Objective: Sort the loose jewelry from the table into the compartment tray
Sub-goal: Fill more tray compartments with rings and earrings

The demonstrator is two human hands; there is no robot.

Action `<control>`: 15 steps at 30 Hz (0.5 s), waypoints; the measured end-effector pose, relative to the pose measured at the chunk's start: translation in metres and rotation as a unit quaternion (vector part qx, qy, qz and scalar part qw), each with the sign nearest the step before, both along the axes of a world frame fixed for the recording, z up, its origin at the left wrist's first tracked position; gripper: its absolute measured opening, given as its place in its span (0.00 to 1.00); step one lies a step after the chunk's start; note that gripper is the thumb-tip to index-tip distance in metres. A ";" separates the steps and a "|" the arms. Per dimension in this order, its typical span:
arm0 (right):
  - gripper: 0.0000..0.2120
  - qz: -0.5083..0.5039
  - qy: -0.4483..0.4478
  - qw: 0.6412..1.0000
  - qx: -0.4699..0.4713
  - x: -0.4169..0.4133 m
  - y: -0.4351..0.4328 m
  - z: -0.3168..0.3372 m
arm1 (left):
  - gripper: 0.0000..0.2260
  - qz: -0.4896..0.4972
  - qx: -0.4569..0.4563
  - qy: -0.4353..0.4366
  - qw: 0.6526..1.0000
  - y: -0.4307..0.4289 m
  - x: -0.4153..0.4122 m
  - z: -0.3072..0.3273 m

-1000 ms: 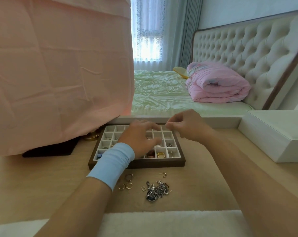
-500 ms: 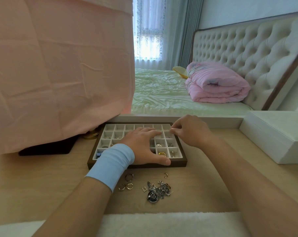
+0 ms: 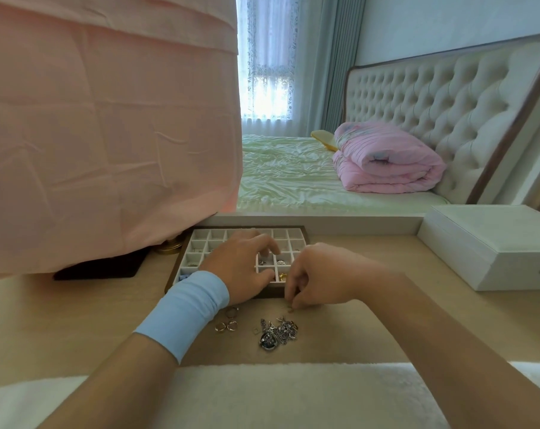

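Fingers (image 3: 294, 300) of right hand (image 3: 321, 274) now on trinket (image 3: 290, 310)

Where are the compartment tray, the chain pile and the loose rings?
compartment tray (image 3: 295, 234), head view, bare back-right cell.
chain pile (image 3: 278, 332), head view, middle of the tangle.
loose rings (image 3: 232, 325), head view, right ring of the near pair.

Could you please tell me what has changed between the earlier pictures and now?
The right hand came from the far right corner of the tray down to the table before it, fingertips at a small gold piece; a grip is unclear. The left hand stayed resting on the tray; rings and chain tangle lie unmoved.
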State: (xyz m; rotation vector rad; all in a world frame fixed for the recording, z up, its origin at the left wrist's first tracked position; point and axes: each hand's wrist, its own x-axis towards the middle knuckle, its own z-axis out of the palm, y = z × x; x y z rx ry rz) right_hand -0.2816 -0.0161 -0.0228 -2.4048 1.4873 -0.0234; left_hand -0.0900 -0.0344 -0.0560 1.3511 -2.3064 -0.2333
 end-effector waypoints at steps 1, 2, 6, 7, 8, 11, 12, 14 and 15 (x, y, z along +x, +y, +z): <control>0.07 0.002 0.018 1.000 -0.005 0.002 0.002 -0.001 | 0.09 -0.004 -0.009 0.003 1.000 0.004 0.002 0.000; 0.09 0.005 0.036 0.999 -0.012 0.003 0.004 -0.001 | 0.08 -0.009 -0.020 0.005 1.000 0.008 0.003 -0.002; 0.10 0.015 0.077 0.996 -0.043 0.006 0.010 -0.003 | 0.06 -0.034 -0.083 -0.011 0.996 0.020 0.004 -0.012; 0.10 0.013 0.076 0.996 -0.046 0.007 0.010 -0.003 | 0.04 -0.039 -0.078 -0.024 0.996 0.021 0.003 -0.015; 0.09 0.010 0.074 0.996 -0.047 0.007 0.010 -0.003 | 0.04 -0.042 -0.063 -0.031 0.997 0.022 0.003 -0.018; 0.08 0.015 0.074 0.996 -0.048 0.006 0.010 -0.006 | 0.05 -0.044 -0.038 -0.020 0.998 0.021 0.002 -0.020; 0.07 0.019 0.074 0.996 -0.050 0.006 0.009 -0.007 | 0.05 -0.046 -0.039 -0.011 0.998 0.020 0.002 -0.021; 0.07 0.022 0.064 0.996 -0.052 0.003 0.007 -0.009 | 0.04 -0.049 -0.035 0.005 0.998 0.020 0.001 -0.021; 0.07 0.018 0.049 0.997 -0.049 0.001 0.005 -0.010 | 0.04 -0.051 -0.029 0.015 0.998 0.020 0.000 -0.021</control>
